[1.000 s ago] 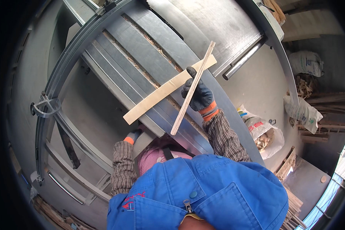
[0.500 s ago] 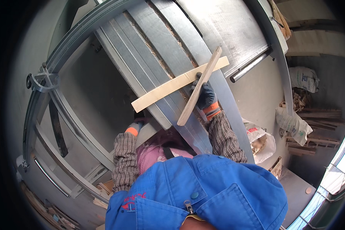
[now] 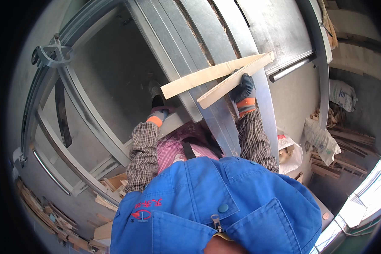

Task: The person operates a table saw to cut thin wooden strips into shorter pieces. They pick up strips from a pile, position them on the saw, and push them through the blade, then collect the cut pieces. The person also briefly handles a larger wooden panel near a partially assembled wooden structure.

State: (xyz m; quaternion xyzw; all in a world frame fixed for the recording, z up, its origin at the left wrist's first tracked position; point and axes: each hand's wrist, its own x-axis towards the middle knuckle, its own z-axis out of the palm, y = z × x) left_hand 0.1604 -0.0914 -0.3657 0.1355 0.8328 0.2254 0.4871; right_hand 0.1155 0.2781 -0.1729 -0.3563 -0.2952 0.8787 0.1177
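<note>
Metal surface (image 3: 209, 34): long, with parallel grooves that hold wood shavings (image 3: 194, 34). First strip (image 3: 194, 80): pale wood, laid flat across the grooves, its left end projecting past the left edge of the surface and its right end reaching the right edge. Second strip (image 3: 220, 89): pale wood, raised at a slant over the part of the surface nearer the person; its far end overlaps the right end of the first strip, and its near end stands apart from it, so that the two form a narrow V.

Right hand (image 3: 244, 89): above the right part of the surface, fingers bent around the second strip near its middle. Left hand (image 3: 159, 115): just outside the left edge, beside a grey plate (image 3: 175, 122); its fingers are partly hidden, so its degree of opening and any hold cannot be told.

Status, as judged: partway. Done: first strip placed across the surface; second strip picked up. Left: second strip not yet released or set down. Whether either strip has been cut or finished cannot be determined. Scrap wood (image 3: 347, 152) lies well apart, beyond the right edge of the surface.
</note>
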